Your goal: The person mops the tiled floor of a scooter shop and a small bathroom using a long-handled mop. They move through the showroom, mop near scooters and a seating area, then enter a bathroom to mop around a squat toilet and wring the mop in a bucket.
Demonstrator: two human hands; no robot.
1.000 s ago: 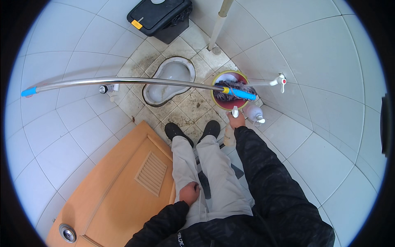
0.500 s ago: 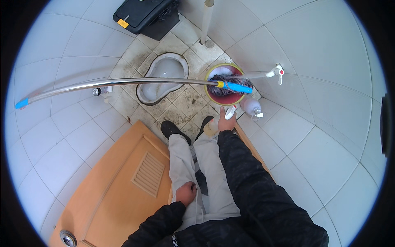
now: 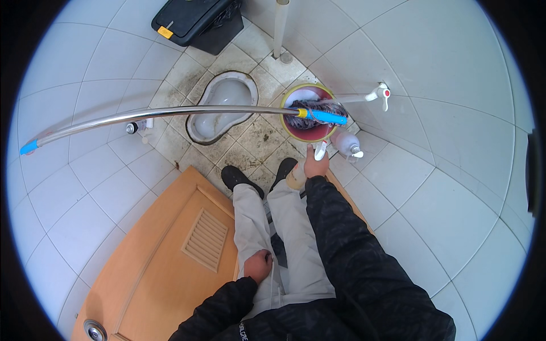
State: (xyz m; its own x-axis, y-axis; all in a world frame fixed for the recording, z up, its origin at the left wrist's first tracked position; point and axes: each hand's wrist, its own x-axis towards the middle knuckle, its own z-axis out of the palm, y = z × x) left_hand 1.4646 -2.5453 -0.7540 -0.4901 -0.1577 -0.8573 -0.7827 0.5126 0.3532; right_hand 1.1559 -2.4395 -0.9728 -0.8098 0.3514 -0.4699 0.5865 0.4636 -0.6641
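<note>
My right hand (image 3: 315, 163) is closed round a spray bottle (image 3: 321, 150) with a white trigger head, just on the near side of a bucket (image 3: 307, 138). Part of a pale yellowish container (image 3: 296, 177) shows under that hand. In front of my trousers, my left hand (image 3: 258, 266) is curled into a fist; whether anything is inside it is hidden. The bucket has a yellow-green rim and a reddish inside. It holds a dark, stringy mop head (image 3: 301, 106) and whitish foam. A mop with a long steel handle (image 3: 187, 110) lies across it, stretching far left over the toilet.
A squat toilet (image 3: 223, 108) is set in the stained tile floor. Water streams from a white wall tap (image 3: 382, 95) into the bucket. A pump bottle (image 3: 348, 144) stands beside the bucket. Behind are a black bin (image 3: 205, 28) and a pipe (image 3: 280, 28). A wooden door (image 3: 165, 261) stands lower left.
My right hand with the spray bottle has shifted slightly up and right, nearer the bucket. The whole view has moved a little; my left hand stays in front of my trousers.
</note>
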